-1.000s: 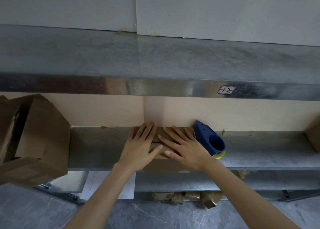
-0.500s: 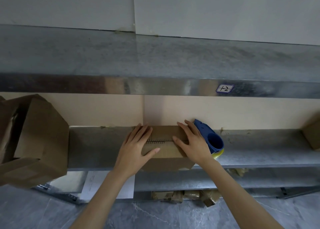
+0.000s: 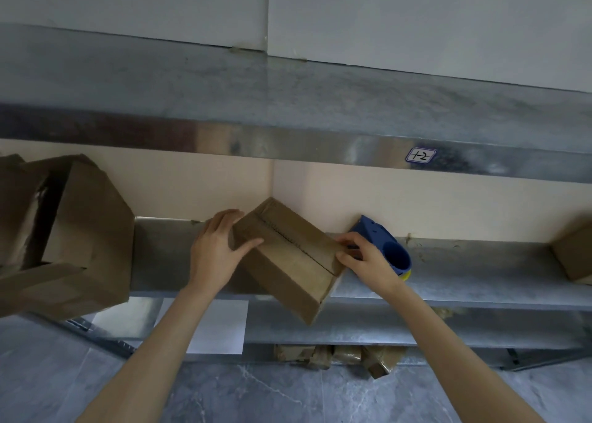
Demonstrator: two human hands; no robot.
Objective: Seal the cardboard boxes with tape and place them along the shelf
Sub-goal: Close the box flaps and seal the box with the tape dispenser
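A long metal shelf [image 3: 480, 275] carries a big open carton [image 3: 86, 230] at its left. Mid-shelf sits a small cardboard box [image 3: 288, 262], turned diagonally (near corner overhanging the front edge), with a blue tape dispenser [image 3: 387, 249] just beside it. The left hand [image 3: 214, 249] grips its left end, fingers together and thumb on top. The right hand [image 3: 365, 259] curls its fingers round the right end.

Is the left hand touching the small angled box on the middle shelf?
Touching. The head view shows the left hand gripping the small box: its thumb lies across the box top and its fingers wrap over the far left end.
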